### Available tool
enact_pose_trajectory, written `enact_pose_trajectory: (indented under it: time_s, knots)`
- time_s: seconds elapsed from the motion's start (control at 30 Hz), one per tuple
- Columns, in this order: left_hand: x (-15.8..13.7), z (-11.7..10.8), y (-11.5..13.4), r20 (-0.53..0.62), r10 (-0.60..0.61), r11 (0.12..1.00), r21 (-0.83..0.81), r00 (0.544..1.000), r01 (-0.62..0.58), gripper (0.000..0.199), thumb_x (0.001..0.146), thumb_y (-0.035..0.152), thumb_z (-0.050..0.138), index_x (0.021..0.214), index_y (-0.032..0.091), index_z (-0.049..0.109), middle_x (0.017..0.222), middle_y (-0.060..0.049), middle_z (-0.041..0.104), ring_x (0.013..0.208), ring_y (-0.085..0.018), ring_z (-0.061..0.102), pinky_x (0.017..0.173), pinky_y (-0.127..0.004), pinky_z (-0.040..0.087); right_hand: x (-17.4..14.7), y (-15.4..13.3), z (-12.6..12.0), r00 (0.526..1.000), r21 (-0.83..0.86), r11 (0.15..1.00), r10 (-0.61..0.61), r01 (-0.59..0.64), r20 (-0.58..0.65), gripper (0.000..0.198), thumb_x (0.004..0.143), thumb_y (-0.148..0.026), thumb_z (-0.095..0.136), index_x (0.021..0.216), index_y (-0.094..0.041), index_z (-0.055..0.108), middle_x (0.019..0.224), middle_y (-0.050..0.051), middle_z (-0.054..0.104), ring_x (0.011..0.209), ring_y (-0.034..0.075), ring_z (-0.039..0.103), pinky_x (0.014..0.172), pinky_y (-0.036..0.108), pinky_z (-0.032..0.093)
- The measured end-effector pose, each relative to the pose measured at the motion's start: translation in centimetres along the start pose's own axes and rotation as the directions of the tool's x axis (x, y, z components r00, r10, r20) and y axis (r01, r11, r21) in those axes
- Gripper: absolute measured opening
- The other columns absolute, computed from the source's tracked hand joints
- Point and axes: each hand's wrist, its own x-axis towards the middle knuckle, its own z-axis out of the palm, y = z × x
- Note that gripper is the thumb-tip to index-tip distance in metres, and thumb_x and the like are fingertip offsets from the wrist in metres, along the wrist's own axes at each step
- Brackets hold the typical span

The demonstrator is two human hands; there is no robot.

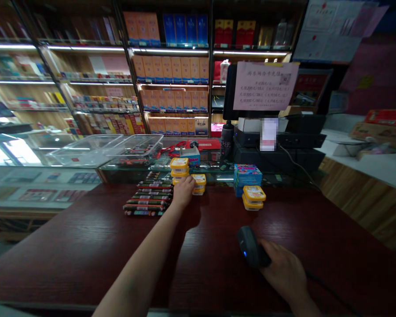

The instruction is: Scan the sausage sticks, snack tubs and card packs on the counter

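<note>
My right hand (284, 266) is wrapped around a black barcode scanner (249, 248) with a blue light, held over the front right of the counter. Its cord trails off to the lower right. My left hand (184, 191) reaches forward, its fingers curled against a stack of yellow-lidded plastic tubs (179, 165) and partly hiding the lower ones. A shorter stack of the same tubs (198, 178) stands just right of these fingers. Left of the hand lie several dark printed sticks (148, 198) in a row. Two more yellow tubs (253, 193) are stacked farther right.
Blue patterned boxes (247, 176) are piled behind the right-hand tubs. Clear plastic bins (138, 145) rest on the glass case at the back left. A black bottle (227, 138) and a monitor with a paper notice (265, 86) stand behind the dark red-brown counter (69, 246).
</note>
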Motion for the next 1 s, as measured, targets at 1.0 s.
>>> enact_pose_trajectory:
  time_s: [1.0]
  knots:
    - [-10.7, 0.9, 3.6, -0.168, -0.257, 0.827, -0.548, 0.952, 0.126, 0.003, 0.084, 0.02, 0.055, 0.086, 0.018, 0.056, 0.089, -0.003, 0.061, 0.082, -0.015, 0.06, 0.072, -0.026, 0.048, 2.6, -7.1, -6.1, 0.964, 0.641, 0.732, 0.087, -0.232, 0.251, 0.037, 0.067, -0.029, 0.063, 0.102, -0.017, 0.067, 0.1, 0.009, 0.072, 0.09, 0.025, 0.066, 0.085, 0.037, 0.05]
